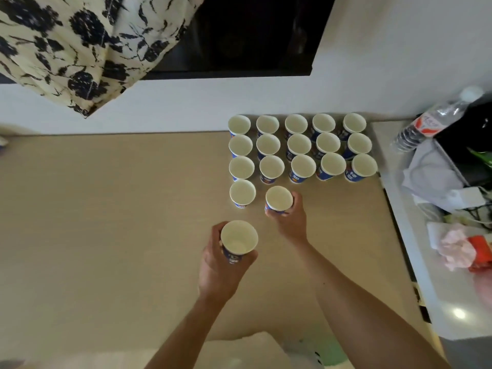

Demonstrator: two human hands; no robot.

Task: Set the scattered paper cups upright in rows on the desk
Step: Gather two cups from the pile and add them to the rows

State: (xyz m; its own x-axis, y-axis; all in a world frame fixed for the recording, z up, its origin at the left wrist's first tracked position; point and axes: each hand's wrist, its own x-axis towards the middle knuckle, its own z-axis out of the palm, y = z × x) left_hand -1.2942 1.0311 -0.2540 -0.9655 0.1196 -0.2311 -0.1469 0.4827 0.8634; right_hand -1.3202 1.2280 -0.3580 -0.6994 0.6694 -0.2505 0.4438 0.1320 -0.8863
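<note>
Several blue-and-white paper cups [300, 145] stand upright in three full rows at the back right of the tan desk [106, 209]. A fourth row starts with one cup [242, 193] at its left end. My right hand [288, 219] grips a second cup [278, 199] upright just right of that one, at desk level. My left hand [222, 265] holds a third cup [238, 239] upright, nearer to me and apart from the rows.
A white side counter [452, 315] on the right carries a plastic water bottle [431, 123], grey cloth, cables, a pink tissue and a red packet [479, 253]. A floral curtain [80, 49] hangs at upper left by a dark window. White wall runs behind the desk.
</note>
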